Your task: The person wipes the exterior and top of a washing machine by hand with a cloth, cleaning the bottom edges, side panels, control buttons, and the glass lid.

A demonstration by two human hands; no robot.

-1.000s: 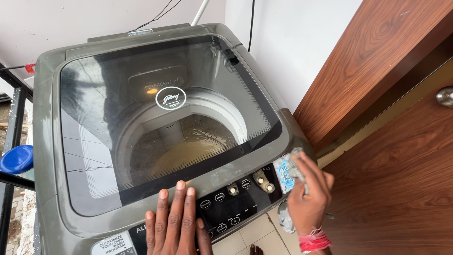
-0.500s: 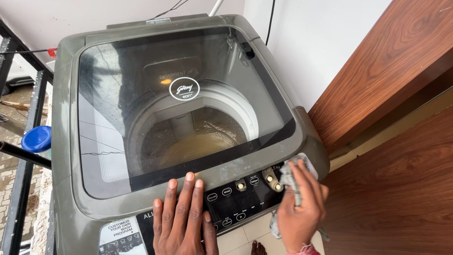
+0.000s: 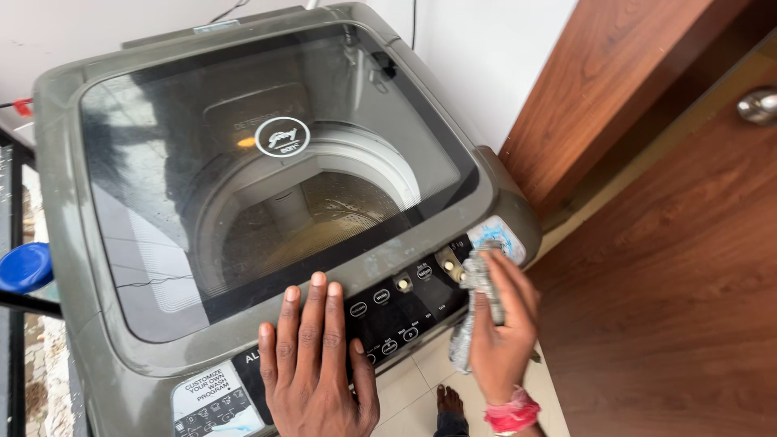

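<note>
A grey top-loading washing machine (image 3: pixel 73 243) fills the view, its dark glass lid (image 3: pixel 162 162) shut over the steel drum. My left hand (image 3: pixel 316 356) lies flat, fingers apart, on the front edge, partly over the black control panel (image 3: pixel 396 320). My right hand (image 3: pixel 502 332) grips a crumpled grey cloth (image 3: pixel 477 283) and presses it against the right end of the panel, beside two round knobs (image 3: pixel 447 265). A red band circles my right wrist.
A wooden door (image 3: pixel 688 267) with a metal knob (image 3: pixel 757 103) stands close on the right. A white wall (image 3: pixel 477 57) is behind the machine. A blue lid (image 3: pixel 24 267) and a black metal frame sit at the left. Tiled floor and a foot show below.
My right hand has slid the cloth leftward along the panel, from the blue sticker at the corner to the knobs. The camera has shifted; my left hand stays flat in place.
</note>
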